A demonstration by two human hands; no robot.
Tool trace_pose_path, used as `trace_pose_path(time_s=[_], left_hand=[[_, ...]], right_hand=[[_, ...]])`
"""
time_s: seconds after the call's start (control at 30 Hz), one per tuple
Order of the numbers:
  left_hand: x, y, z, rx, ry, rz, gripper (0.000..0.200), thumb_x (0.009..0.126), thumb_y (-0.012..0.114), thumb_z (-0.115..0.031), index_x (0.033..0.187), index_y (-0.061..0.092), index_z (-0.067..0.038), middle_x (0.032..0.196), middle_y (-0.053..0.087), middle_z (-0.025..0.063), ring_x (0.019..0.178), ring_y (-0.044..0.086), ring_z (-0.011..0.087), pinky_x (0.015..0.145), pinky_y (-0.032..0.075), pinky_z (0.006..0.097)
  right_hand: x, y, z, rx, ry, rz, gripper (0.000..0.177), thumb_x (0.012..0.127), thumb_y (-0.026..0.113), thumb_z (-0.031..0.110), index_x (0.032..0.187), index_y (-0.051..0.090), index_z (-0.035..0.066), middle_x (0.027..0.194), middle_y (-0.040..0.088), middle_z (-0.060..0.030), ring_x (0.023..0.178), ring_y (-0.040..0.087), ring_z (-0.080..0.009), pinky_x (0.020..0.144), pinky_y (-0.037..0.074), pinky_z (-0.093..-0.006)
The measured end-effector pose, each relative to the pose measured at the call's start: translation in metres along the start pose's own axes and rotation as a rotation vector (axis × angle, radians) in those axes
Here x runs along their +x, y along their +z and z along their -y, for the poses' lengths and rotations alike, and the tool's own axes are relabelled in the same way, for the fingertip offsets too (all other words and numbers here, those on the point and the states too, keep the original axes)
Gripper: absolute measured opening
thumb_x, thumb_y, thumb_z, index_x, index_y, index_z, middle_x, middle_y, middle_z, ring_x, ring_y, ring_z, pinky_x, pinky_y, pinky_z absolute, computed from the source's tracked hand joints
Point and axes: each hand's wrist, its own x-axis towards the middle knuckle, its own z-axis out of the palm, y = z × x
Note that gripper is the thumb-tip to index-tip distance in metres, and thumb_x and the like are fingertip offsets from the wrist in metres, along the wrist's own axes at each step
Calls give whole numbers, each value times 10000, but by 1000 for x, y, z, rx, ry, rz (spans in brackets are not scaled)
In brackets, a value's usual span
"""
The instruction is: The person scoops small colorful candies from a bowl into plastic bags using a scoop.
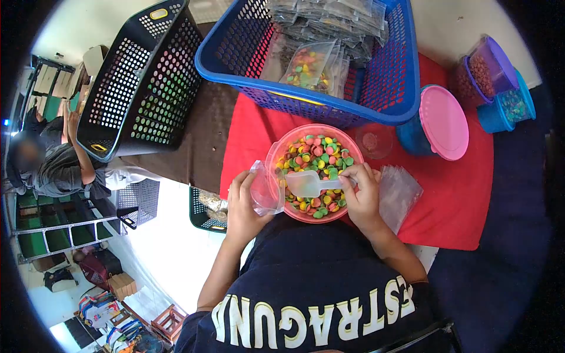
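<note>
A round pink tub (272, 157) full of small green, yellow and red disc-shaped pieces (318, 154) sits close to my body. My left hand (242, 203) grips a clear plastic bag (266, 189) at the tub's left rim, its mouth turned toward the tub. In my right hand (361, 194) is a translucent white scoop (305, 184), held by the handle over the pieces. The scoop's blade points left, near the bag. A stack of flat clear bags (400, 193) lies just right of my right hand.
A blue basket (365, 112) with filled packets (312, 65) stands behind the tub on a red cloth (447, 206). To its right are a pink-lidded tub (444, 123) and smaller containers (506, 109). A black basket (141, 88) stands left; beyond it is another person (56, 159).
</note>
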Motion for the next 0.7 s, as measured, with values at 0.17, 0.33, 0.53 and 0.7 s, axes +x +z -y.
trace_pose_path(time_s=[0.17, 0.33, 0.53, 0.7], left_hand=[[-1, -2, -2, -2, -14, 8, 955, 593, 898, -119, 1432, 445, -63, 1382, 498, 212, 1258, 517, 422, 1059, 426, 514], [0, -2, -3, -8, -17, 8, 970, 581, 900, -103, 1436, 446, -63, 1387, 497, 212, 1262, 516, 419, 1058, 427, 513], [-1, -1, -2, -3, -9, 0, 975, 570, 897, -92, 1435, 447, -66, 1384, 498, 209, 1270, 514, 416, 1067, 418, 513], [-1, 0, -3, 1, -33, 7, 981, 564, 897, -90, 1435, 447, -68, 1387, 497, 209, 1277, 511, 415, 1076, 412, 513]], right_hand=[[1, 2, -1, 8, -7, -9, 104, 890, 707, 94, 964, 634, 100, 907, 629, -43, 856, 586, -229, 872, 318, -396], [2, 1, 0, 6, -6, -17, 93, 899, 706, 107, 957, 636, 86, 893, 622, -45, 843, 580, -215, 877, 326, -382], [1, -1, -1, -27, -16, -19, 94, 902, 710, 113, 951, 638, 78, 872, 614, -47, 848, 568, -209, 881, 339, -369], [0, -1, -2, -17, -22, 7, 102, 889, 712, 122, 966, 646, 108, 901, 633, -44, 860, 580, -230, 857, 316, -406]])
